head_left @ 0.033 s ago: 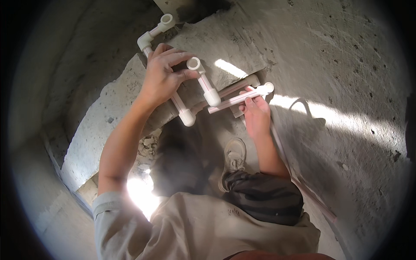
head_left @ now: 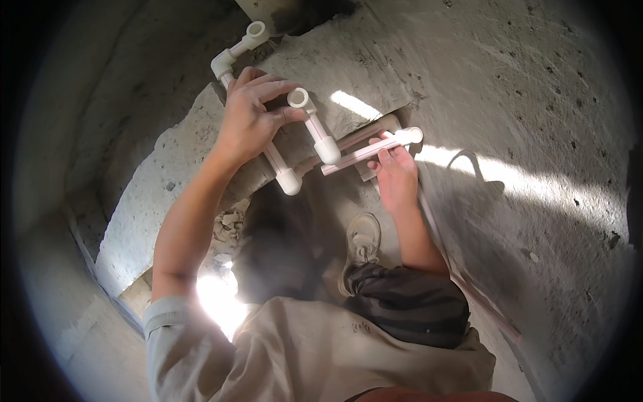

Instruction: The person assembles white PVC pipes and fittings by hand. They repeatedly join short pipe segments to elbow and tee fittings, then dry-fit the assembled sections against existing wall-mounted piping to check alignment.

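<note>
My left hand is closed, thumb and fingers around the open-ended white elbow fitting of a short pipe. That pipe is white with a red stripe and has another elbow at its lower end. Behind the hand runs a longer white pipe with elbows at both ends, its middle hidden by my hand. My right hand pinches a straight white pipe with a red stripe. An elbow caps its right end, while the left end comes close to the short pipe's lower elbow; I cannot tell whether they touch.
A rough concrete slab lies beneath the pipes. To the right rises a pitted concrete wall, and a long pipe lies along its foot. Broken rubble and my shoe are below.
</note>
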A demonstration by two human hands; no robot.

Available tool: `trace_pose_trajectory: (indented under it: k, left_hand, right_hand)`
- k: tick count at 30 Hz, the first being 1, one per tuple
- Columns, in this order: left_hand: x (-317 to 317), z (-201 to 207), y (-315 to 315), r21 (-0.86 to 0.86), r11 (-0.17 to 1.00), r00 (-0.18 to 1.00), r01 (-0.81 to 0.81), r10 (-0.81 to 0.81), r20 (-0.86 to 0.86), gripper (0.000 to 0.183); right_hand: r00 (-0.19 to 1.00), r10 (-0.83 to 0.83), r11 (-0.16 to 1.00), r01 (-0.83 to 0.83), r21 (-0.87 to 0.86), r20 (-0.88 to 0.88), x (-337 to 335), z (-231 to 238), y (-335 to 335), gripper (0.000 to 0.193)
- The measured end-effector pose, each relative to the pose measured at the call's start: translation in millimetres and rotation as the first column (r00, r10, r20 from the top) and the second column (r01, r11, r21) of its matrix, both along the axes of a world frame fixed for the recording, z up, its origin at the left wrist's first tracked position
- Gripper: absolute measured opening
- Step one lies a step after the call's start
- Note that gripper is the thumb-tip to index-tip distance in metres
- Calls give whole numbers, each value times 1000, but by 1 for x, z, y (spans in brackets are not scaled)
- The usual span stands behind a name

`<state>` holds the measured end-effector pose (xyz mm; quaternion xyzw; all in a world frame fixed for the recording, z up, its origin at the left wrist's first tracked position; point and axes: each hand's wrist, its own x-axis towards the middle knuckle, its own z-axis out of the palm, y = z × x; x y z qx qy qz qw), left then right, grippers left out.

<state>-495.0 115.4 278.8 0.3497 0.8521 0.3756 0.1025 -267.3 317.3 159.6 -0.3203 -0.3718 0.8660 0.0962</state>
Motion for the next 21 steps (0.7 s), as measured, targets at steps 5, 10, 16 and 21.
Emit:
trace_pose_trajectory:
  k: [5,10,16,21]
  left_hand:
    - [1,0,1,-26,999,1000,-23,23,9,46]
    - [1,1,2,-27,1000,1000,-14,14,-10,46]
    - [1,4,0,-85,996,999,15,-18,-35,44]
    - [2,4,2,-62,998,1000,3,-3,-8,44]
  right_hand:
    - [995,32,986,-48,-157,-99,-9,1,4,42]
    - [988,64,964,-98,-246,-143,-20,-2,5,29]
    - [990,5,973,-39,-228,-144,-22,-2,1,28]
    - [989,30,982,-56,-182,-145,-25,-2,0,27]
